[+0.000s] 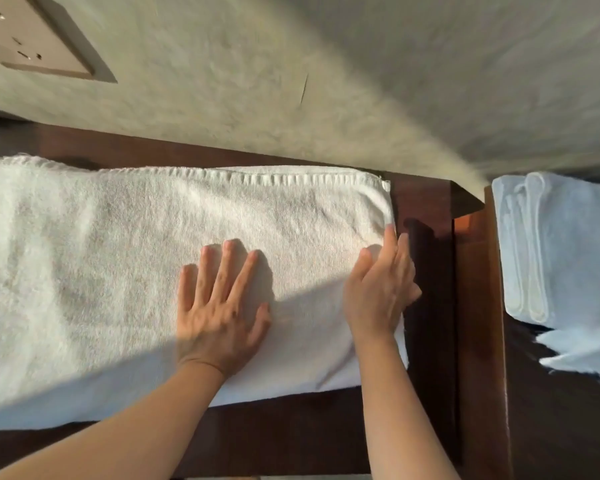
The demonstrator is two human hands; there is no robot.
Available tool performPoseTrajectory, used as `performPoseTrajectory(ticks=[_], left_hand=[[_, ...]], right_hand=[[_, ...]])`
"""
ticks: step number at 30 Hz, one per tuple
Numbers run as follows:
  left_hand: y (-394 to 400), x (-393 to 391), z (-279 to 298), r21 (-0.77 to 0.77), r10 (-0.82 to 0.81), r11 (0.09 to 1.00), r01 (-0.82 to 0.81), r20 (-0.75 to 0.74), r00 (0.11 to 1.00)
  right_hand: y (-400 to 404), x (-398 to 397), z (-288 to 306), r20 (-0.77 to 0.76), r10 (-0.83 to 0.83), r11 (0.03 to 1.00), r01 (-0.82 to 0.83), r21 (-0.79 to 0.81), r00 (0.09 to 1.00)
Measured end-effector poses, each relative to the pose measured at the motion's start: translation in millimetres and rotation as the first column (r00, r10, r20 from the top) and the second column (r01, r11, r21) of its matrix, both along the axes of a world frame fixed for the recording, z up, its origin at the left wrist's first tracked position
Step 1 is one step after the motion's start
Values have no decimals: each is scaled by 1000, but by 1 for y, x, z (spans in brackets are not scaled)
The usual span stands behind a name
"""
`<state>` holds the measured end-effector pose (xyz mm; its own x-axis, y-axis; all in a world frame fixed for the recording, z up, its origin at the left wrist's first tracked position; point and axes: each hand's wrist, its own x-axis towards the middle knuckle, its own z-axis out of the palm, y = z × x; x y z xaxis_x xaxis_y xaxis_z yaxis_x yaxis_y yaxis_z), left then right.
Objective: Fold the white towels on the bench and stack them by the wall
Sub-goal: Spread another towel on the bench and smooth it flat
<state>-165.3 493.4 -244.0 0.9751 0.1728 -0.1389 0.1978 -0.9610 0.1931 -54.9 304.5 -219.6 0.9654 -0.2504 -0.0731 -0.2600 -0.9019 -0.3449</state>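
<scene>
Dark wood table by the wall carries the towel, part-folded lengthwise. Left hand presses flat, fingers spread; right hand has straight fingers at the end edge. Likely smoothing; next prob fold end over, then stack w/ folded towels at right.

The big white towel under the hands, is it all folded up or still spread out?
Mostly spread out: the big white terry towel lies long and flat across the dark wooden bench, unlike the small folded white towels beside it.
</scene>
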Motion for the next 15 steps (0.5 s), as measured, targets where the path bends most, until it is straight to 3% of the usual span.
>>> performPoseTrajectory(ticks=[2,4,9,15], left_hand=[[1,0,-2,18,-2,1000,2,2,1000],[1,2,-2,33,-1,999,1,0,1000],[0,3,0,32,2,999,-1,-16,1000],[1,1,-2,20,-13,1000,14,-18,1000]], right_hand=[[-16,10,4,27,-119,991,118,60,992],[-29,10,8,25,-134,989,132,66,991],[-36,-19,5,-93,-22,996,14,-91,995],[-68,-37,3,-2,126,981,-125,-152,992]])
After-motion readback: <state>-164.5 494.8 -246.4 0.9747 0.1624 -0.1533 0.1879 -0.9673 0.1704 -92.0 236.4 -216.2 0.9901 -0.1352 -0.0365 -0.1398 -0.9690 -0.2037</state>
